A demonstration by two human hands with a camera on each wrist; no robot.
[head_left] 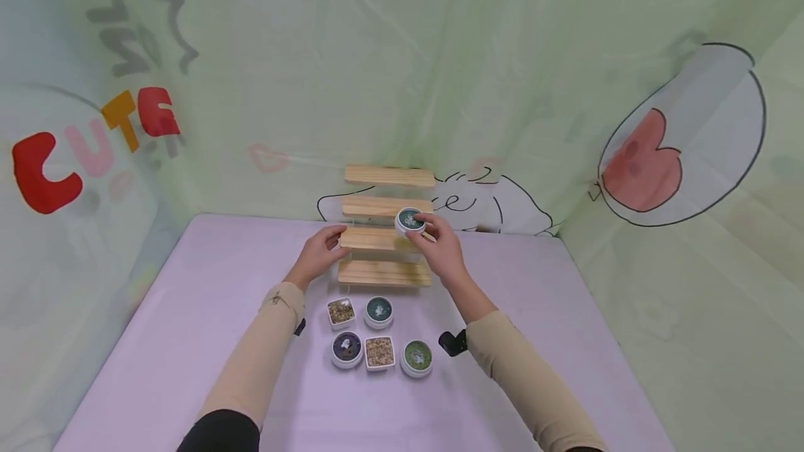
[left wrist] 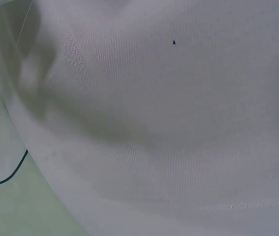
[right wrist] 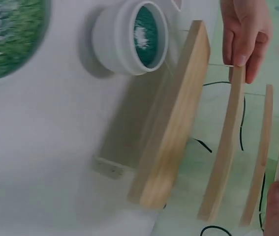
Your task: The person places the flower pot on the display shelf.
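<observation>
A small rack with wooden shelf boards [head_left: 384, 273] stands at the back of the table. My left hand [head_left: 319, 254] pinches the left end of the second board from the bottom, thumb on its edge in the right wrist view. In my right hand [head_left: 443, 251] is a round white pot [head_left: 410, 222] with a dark teal filling, gripped between thumb and fingers. This pot is held near the right ends of the middle boards; whether it touches one I cannot tell. The left wrist view shows mostly pale cloth [left wrist: 178, 123], with a sliver of skin at its left edge.
In front of the rack sit several small white pots: a square one [head_left: 341, 312], a teal-filled round one [head_left: 379, 310], a dark-filled one [head_left: 347, 349], another square one [head_left: 380, 353] and a green-filled one [head_left: 417, 357]. Printed cloth [head_left: 301, 89] hangs behind the rack.
</observation>
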